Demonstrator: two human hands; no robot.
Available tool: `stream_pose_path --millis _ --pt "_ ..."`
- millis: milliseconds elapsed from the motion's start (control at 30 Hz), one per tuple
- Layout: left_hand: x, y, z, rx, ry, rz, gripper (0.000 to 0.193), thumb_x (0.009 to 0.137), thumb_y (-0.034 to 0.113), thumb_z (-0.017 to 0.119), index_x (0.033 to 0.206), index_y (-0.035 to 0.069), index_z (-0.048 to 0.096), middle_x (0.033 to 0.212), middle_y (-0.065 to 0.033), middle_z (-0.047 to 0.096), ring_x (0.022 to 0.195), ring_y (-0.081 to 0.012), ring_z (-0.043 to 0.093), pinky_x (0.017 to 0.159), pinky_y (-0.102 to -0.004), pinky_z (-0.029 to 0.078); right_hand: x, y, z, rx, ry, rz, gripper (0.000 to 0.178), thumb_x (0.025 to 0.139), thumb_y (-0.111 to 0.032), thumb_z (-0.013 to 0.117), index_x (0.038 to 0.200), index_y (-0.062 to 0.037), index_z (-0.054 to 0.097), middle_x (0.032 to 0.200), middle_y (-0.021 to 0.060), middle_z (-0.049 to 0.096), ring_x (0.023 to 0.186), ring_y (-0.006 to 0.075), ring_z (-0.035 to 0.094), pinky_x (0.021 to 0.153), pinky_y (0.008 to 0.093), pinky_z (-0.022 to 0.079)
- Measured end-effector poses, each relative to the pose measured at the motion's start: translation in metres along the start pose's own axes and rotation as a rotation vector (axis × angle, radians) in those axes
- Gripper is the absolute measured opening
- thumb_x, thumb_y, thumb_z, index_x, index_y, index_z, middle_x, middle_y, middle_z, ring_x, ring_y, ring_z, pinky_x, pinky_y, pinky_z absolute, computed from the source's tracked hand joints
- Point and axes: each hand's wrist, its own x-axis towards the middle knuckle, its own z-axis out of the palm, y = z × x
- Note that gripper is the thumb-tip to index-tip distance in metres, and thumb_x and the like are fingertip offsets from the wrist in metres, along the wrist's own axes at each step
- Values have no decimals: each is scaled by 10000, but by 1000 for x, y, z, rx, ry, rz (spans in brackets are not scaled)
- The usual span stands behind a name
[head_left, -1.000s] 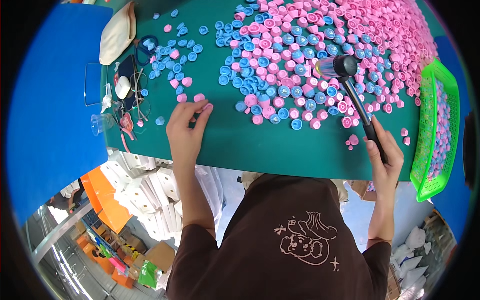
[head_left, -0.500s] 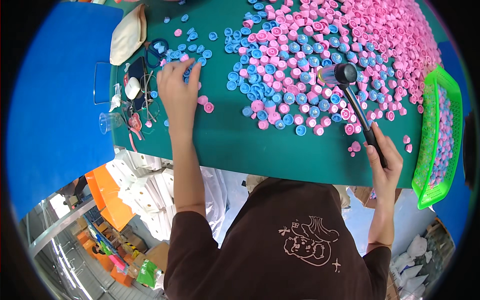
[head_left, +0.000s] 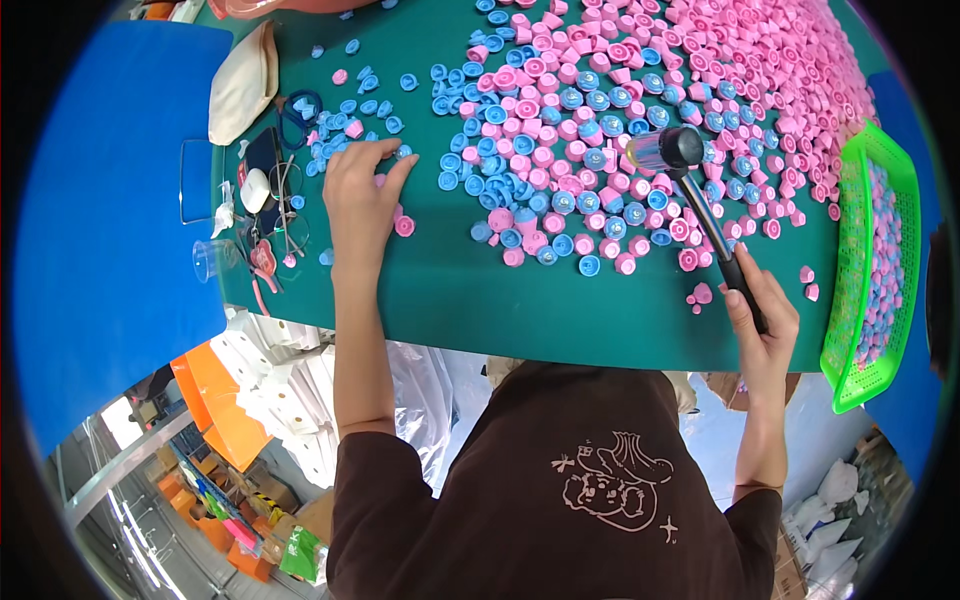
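My left hand (head_left: 362, 195) is over the left part of the green table, thumb and forefinger closed around a small blue cap (head_left: 403, 152) with a shiny top. Pink pieces lie partly under its palm, and a pink cup (head_left: 404, 226) sits beside it. Just beyond the fingers are loose blue caps (head_left: 368, 108). My right hand (head_left: 765, 325) grips the black handle of a mallet (head_left: 722, 228). The mallet's head, black at one end and clear yellowish at the other, is above the spread of pink cups and blue caps (head_left: 595, 160). Some cups wear blue caps.
A large heap of pink cups (head_left: 760, 60) covers the far right. At the right edge stands a green basket (head_left: 850, 290) of blue and pink pieces. Scissors (head_left: 297, 118), a phone (head_left: 262, 150), glasses (head_left: 290, 235), pink-handled pliers (head_left: 262, 285) and a clear cup (head_left: 212, 260) lie left.
My left hand has drawn back slightly from the loose blue caps, and a blue cap now shows at its fingertips. The right hand still holds the mallet. The whole view has shifted a little.
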Motion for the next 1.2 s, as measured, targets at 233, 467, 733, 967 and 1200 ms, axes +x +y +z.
stream_pose_path --millis 233,467,733,967,1200 --pt "-26 12 -33 -48 -11 -227 206 740 142 790 902 55 698 811 -59 647 765 -200 593 672 -329 472 3 -14 20 42 -89 -43 394 864 -47 671 1251 -5 615 777 62 578 689 124 514 630 249 414" --pt "-67 14 -31 -179 94 -176 214 710 76 794 902 70 701 882 -46 669 831 -217 601 725 -329 487 13 -34 39 -3 -238 -114 395 870 -74 667 1256 -8 612 807 70 598 694 134 522 642 254 424" --pt "-71 9 -24 -230 102 -114 259 699 74 790 940 60 698 910 -45 696 840 -227 590 745 -339 480 21 -53 61 -12 -316 -170 398 856 -61 673 1245 5 616 793 84 592 686 154 519 650 261 419" --pt "-74 5 -19 -263 130 -81 297 702 92 788 982 67 690 913 -42 691 835 -230 585 762 -345 473 27 -64 78 -45 -382 -177 418 845 -31 671 1259 -23 614 752 66 533 650 144 490 598 266 402" --pt "-76 0 -18 -233 110 -88 343 696 87 791 1023 69 690 940 -44 695 856 -227 589 774 -340 479 31 -69 86 -68 -414 -203 420 842 -17 668 1258 -30 616 744 62 513 647 141 486 594 264 399"
